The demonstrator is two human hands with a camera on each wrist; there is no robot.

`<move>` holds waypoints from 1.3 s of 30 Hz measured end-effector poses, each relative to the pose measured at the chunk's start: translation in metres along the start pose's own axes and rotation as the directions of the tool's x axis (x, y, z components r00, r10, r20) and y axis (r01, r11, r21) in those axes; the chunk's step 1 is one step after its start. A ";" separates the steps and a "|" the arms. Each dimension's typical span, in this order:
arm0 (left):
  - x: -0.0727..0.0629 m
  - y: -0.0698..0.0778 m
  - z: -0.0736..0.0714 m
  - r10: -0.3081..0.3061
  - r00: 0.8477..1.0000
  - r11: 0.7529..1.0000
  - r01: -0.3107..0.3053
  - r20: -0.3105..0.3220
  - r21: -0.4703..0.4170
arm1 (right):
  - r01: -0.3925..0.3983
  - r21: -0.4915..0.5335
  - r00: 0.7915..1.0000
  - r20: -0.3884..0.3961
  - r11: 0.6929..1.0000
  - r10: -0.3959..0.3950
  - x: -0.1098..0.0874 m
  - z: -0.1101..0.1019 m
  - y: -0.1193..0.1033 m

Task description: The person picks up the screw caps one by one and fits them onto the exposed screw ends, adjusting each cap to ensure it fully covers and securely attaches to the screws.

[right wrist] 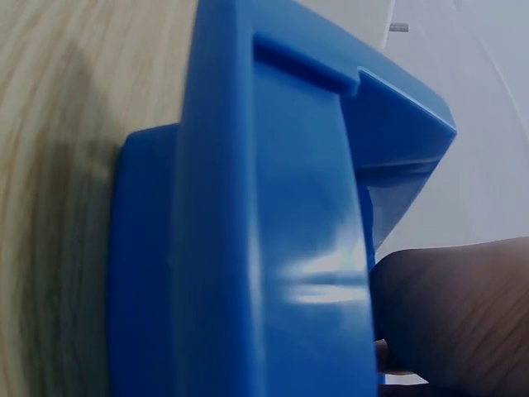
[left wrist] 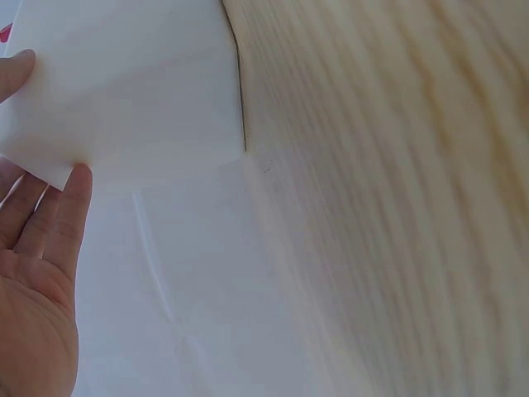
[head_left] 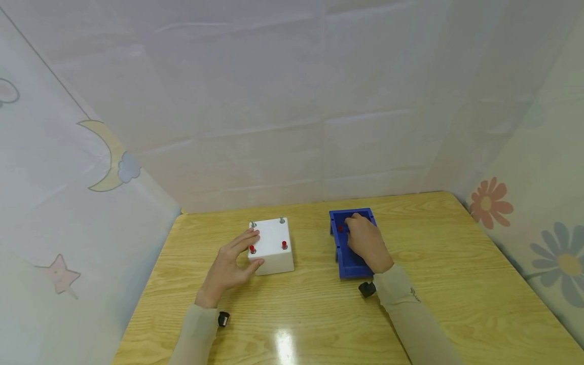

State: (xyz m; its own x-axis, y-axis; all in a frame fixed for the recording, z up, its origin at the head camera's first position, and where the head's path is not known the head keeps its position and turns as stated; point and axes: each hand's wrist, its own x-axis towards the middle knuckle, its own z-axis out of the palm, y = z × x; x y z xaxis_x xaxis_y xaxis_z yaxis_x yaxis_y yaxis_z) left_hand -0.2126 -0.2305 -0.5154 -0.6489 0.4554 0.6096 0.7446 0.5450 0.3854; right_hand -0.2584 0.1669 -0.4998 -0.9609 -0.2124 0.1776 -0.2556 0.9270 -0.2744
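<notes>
A white box (head_left: 272,243) stands on the table, with upright metal bolts at its top corners. The two near bolts bear red caps (head_left: 284,245); the two far bolts (head_left: 282,220) are bare. My left hand (head_left: 230,266) holds the box at its near left corner, thumb on the front face and fingers along the left top edge. Over to the right, my right hand (head_left: 368,242) reaches down into a blue tray (head_left: 351,271). Its fingertips are hidden there, so whether they hold anything cannot be seen. A small red piece (head_left: 339,229) lies in the tray beside the fingers.
The wooden table (head_left: 292,304) carries the box and the tray, with a gap between them. Pale cloth walls (head_left: 255,126) rise behind the table and at both sides. Small dark wrist cameras (head_left: 367,289) sit on both sleeves.
</notes>
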 end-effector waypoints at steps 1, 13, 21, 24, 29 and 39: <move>0.000 0.000 0.000 0.000 1.000 1.000 0.000 0.001 0.000 | -0.001 -0.005 1.000 0.001 1.000 0.001 0.000 0.000 0.000; 0.000 0.003 -0.001 -0.029 1.000 1.000 0.029 0.009 -0.003 | -0.002 -0.024 1.000 0.001 1.000 0.002 0.000 0.010 -0.002; 0.000 0.002 0.001 -0.012 1.000 1.000 0.012 -0.006 -0.002 | -0.020 -0.011 0.999 0.032 1.000 0.020 0.000 0.013 -0.002; 0.001 0.001 0.000 -0.012 1.000 1.000 0.012 -0.002 -0.004 | -0.021 -0.012 0.999 0.037 1.000 0.021 -0.001 0.013 -0.003; 0.001 0.002 -0.001 -0.038 0.999 0.999 0.038 0.017 -0.002 | -0.015 -0.032 0.999 0.038 0.999 0.016 -0.002 0.014 -0.003; 0.002 0.002 0.000 -0.044 0.999 0.999 0.044 0.017 -0.005 | -0.024 -0.046 0.999 0.019 0.999 0.025 0.000 0.023 0.002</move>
State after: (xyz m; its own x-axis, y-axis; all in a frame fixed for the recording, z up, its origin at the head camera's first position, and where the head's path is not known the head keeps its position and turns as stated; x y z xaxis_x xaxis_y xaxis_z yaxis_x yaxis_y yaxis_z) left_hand -0.2125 -0.2290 -0.5132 -0.6832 0.4430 0.5805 0.7163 0.5610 0.4149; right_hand -0.2615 0.1612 -0.5223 -0.9689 -0.1952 0.1523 -0.2273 0.9450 -0.2351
